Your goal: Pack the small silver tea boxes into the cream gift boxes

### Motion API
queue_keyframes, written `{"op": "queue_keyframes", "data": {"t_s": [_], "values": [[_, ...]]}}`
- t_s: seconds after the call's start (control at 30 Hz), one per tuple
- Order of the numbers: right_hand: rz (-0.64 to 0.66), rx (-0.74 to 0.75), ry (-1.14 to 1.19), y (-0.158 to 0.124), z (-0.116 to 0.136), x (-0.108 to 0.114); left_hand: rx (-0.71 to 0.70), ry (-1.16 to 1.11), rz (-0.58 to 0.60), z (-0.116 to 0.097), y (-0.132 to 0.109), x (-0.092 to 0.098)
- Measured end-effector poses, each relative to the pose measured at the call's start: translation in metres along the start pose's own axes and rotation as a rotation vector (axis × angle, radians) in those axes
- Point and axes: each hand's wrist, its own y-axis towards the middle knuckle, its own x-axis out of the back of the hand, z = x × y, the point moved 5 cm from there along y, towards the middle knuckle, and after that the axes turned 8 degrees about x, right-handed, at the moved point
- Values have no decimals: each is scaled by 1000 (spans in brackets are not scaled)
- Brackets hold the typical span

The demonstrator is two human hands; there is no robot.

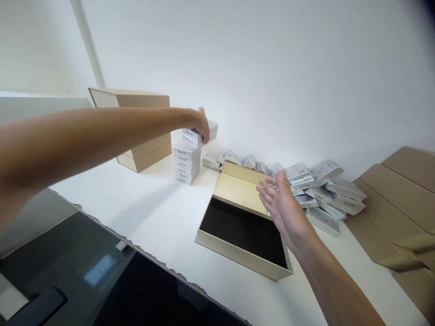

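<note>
My left hand [203, 126] is closed around a pair of small white cartons [192, 139], just above a stack of matching cartons [186, 165]. Whether the held pair still touches the stack I cannot tell. An open cream box [234, 253] with a black inside lies in front of me, its lid [238, 184] folded back toward the wall. Over the right side of that box hovers my right hand [281, 203], fingers spread and holding nothing.
Many white cartons [317, 192] lie heaped along the wall, behind and right of the open box. Large tan boxes [152, 145] stand at the left, partly behind my forearm. Flattened brown cardboard [390, 203] leans at the right. The white table's front edge [146, 250] is chipped.
</note>
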Motion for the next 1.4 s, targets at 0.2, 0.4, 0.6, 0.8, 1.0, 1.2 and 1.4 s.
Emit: {"op": "queue_keyframes", "data": {"t_s": [0.2,0.4,0.6,0.8,1.0,1.2,1.4], "values": [[-197,247,-143,-17,-38,76,-393,565,249,-9,-115,-79],[-144,236,-114,4,-91,82,-535,813,538,21,-169,-150],[-153,287,-148,3,-100,77,-440,785,552,43,-136,-148],[-233,305,-160,0,-102,81,-474,892,703,53,-139,-159],[-277,291,-175,1,-112,85,-420,865,742,51,-128,-154],[-309,317,-189,-2,-114,88,-428,791,739,43,-125,-145],[-284,369,-213,0,-114,87,-620,980,803,56,-148,-178]]}}
